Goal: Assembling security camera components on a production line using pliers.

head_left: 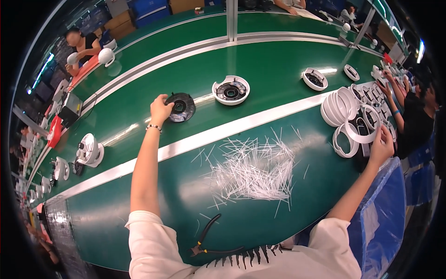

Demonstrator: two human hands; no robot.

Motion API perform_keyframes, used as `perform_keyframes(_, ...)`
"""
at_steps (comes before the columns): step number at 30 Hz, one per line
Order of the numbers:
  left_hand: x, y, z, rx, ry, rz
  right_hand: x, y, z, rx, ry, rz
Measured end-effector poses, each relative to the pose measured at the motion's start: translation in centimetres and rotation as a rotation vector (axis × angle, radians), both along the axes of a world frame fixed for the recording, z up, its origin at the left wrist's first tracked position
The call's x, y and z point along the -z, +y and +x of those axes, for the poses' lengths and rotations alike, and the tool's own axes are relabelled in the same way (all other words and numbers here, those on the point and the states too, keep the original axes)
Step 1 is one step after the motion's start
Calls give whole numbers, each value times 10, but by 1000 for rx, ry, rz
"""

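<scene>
My left hand (160, 110) is closed on the edge of a round black plastic disc (187, 103) with an open centre, over the green belt. Farther right along the belt sits a white round housing (245, 96) with a black insert inside. Out to the right, my right hand (383, 145) pinches the rim of a white plastic ring (364, 139), beside stacked white rings (331, 111). Between my arms lies a heap of thin white strips (255, 172) on the green worktop. Near my body rest cutting pliers (200, 249) with black handles.
More white housings (315, 79) stand along the belt, with a white device (89, 151) at left. A metal post (232, 23) rises at the back. A blue bin with a clear liner (381, 209) stands at my right. Other people (83, 46) sit around the line.
</scene>
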State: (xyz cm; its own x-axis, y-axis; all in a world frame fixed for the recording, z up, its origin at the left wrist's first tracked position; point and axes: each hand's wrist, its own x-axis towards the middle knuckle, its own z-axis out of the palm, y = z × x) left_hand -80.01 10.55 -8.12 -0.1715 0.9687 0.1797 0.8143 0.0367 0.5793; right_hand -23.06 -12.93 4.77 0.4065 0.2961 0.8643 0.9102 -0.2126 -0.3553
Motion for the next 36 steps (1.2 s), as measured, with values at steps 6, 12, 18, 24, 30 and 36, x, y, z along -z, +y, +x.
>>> perform_keyframes(6, -7, -68, 3, 87, -880, -43, 21, -32, -204, -700, 527, -144)
perform_keyframes(12, -39, -157, 21, 177, -1311, -87, 66, -69, -297, -1159, 872, -738)
perform_keyframes(18, -49, -191, 20, 311, -1368, 96, 82, -92, -336, -1281, 591, -859)
perform_keyframes(24, -45, -201, 27, 347, -1362, 172, 63, -92, -345, -1086, 220, -1003)
perform_keyframes(30, -49, -202, 32, 342, -1399, 229, 54, -94, -384, -1246, -116, -1220)
perform_keyframes(36, -59, -204, 42, 347, -1534, 207, 64, -86, -391, -1155, -80, -1223)
